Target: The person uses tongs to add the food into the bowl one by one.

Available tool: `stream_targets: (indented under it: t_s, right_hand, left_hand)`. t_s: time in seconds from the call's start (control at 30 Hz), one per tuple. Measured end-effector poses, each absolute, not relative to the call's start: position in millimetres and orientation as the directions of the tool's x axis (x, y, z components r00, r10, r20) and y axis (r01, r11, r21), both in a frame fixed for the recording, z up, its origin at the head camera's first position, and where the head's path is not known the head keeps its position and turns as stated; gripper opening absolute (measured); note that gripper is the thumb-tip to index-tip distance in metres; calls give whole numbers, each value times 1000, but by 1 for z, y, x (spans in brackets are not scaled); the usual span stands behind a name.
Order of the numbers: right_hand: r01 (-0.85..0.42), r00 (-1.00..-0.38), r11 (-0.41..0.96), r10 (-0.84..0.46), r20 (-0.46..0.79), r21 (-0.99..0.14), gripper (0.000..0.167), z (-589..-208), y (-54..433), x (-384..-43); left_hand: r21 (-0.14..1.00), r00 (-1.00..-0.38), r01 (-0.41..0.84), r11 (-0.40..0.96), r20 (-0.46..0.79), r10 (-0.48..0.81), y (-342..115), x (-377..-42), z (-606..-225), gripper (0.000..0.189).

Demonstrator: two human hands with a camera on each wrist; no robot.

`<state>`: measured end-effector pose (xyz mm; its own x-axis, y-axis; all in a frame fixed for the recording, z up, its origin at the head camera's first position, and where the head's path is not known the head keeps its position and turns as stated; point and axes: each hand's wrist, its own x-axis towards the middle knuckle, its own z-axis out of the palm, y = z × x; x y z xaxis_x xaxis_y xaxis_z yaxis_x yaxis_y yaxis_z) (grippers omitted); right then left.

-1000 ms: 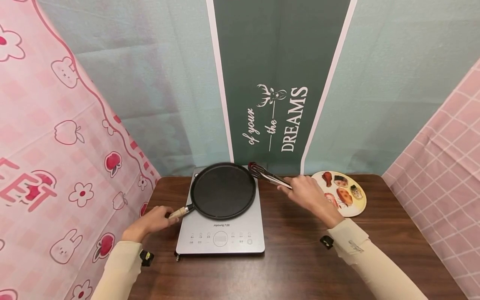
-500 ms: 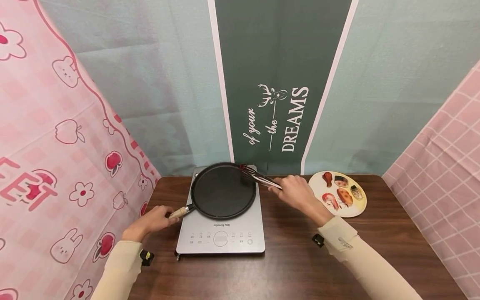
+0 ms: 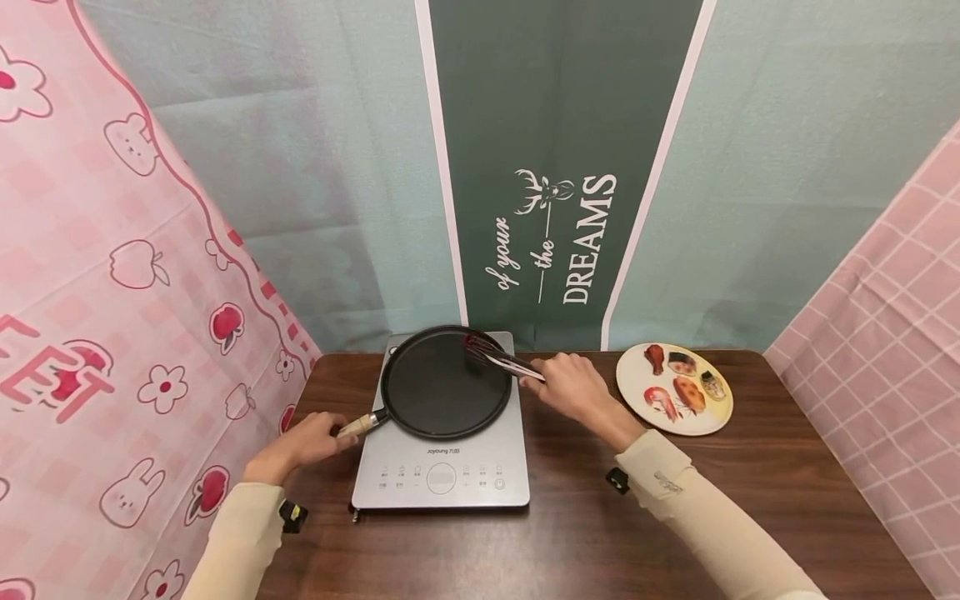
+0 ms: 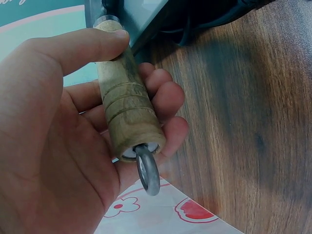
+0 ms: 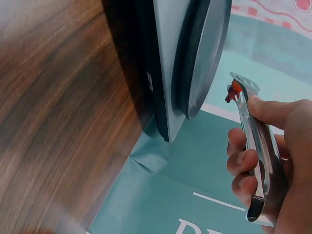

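Observation:
A flat black pan (image 3: 446, 382) sits on a silver induction cooker (image 3: 441, 475) on the brown table (image 3: 585, 533). My left hand (image 3: 303, 442) grips the pan's wooden handle (image 4: 127, 114), which ends in a metal ring (image 4: 147, 170). In my right hand (image 3: 570, 385) are metal tongs (image 3: 495, 358) with red tips, held above the pan's far right part. The right wrist view shows my fingers (image 5: 243, 163) curled round the tongs (image 5: 258, 156) beside the pan's rim (image 5: 207, 53).
A round plate (image 3: 716, 417) with several pieces of food stands at the right of the table. Pink patterned cloth (image 3: 112, 275) hangs at the left, pink checked cloth (image 3: 892, 350) at the right. A green banner (image 3: 555, 167) hangs behind the cooker.
My right hand has carried the tongs leftward, from beside the plate to over the pan. My left hand has stayed on the pan handle.

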<state>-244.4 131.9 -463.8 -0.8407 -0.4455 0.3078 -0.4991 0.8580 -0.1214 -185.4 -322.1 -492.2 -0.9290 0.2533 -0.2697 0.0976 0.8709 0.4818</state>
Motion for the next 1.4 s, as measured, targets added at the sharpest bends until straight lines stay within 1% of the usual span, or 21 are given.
stream_targets:
  t_s: [0.23, 0.43, 0.6, 1.1, 1.4]
  right_hand:
    - [-514, -833, 851, -464, 302, -109, 27, -468, 121, -246]
    - [-509, -843, 854, -468, 267, -111, 28, -473, 115, -247]
    - [-504, -849, 854, -464, 254, -124, 28, -475, 110, -247]
    - [-508, -848, 854, -472, 243, -114, 31, -482, 98, -249]
    - [-490, -862, 863, -460, 213, -123, 32, -484, 98, -250]
  left_hand:
    - [490, -930, 98, 866, -265, 256, -323, -185, -493, 18]
    - [493, -929, 110, 863, -257, 265, -324, -186, -493, 18]
    - [488, -930, 95, 867, -267, 253, -324, -187, -494, 19]
    - [489, -928, 76, 869, -284, 241, -323, -187, -494, 18]
    - [485, -931, 102, 869, -262, 255, -323, -185, -492, 20]
